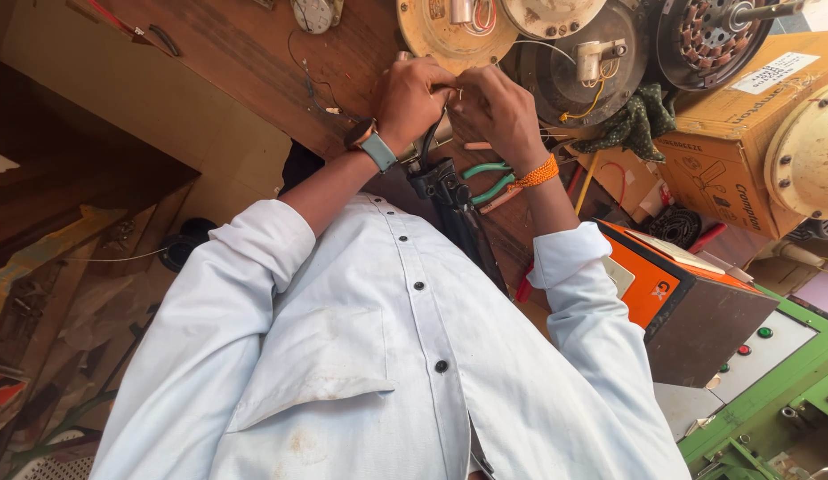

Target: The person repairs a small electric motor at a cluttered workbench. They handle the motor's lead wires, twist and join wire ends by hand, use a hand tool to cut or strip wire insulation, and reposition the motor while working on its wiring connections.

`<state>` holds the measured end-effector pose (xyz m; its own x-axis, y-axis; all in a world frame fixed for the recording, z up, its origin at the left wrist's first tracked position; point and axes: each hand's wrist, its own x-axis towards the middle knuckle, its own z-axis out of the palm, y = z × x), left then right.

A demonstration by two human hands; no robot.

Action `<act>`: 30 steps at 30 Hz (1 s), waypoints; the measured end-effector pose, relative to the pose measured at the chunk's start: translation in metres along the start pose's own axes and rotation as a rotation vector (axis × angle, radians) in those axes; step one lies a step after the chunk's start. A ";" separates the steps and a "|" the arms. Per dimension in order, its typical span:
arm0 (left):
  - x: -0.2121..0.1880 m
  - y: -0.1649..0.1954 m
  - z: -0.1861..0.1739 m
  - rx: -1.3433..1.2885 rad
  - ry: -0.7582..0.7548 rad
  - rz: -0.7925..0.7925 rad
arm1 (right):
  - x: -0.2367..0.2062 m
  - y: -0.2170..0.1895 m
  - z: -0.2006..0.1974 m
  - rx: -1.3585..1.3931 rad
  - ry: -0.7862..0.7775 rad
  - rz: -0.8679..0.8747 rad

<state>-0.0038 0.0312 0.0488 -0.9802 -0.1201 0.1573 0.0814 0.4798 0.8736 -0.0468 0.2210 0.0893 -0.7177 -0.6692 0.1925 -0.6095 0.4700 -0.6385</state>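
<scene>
My left hand [409, 98], with a teal-strapped watch on the wrist, and my right hand [501, 111], with an orange thread band, meet over the wooden bench [245, 62]. Both pinch the end of a black cable [429, 142] whose thin wire tips [456, 90] show between the fingertips. The cable drops to a black tool [445, 187] lying against my white shirt. Green-handled pliers [487, 181] lie on the bench just under my right wrist. The fingers hide how the wire ends join.
Round cream fan housings [441, 31], a dark motor plate with a small capacitor [592, 58] and a wound stator [712, 36] crowd the bench behind the hands. A cardboard box [743, 133], an orange box [654, 289] and a green control panel [770, 356] stand to the right.
</scene>
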 end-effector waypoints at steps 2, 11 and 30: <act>0.003 -0.002 0.000 0.045 0.025 0.012 | 0.004 -0.003 -0.007 -0.162 0.009 -0.142; -0.003 0.008 -0.012 0.051 -0.027 0.065 | -0.002 0.004 0.004 0.270 -0.024 0.204; -0.004 -0.017 -0.009 -0.146 -0.083 0.039 | 0.019 0.006 -0.013 0.089 -0.139 -0.202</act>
<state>0.0002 0.0157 0.0377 -0.9868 -0.0290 0.1596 0.1395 0.3505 0.9261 -0.0684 0.2185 0.0990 -0.5277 -0.8200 0.2218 -0.6991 0.2710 -0.6617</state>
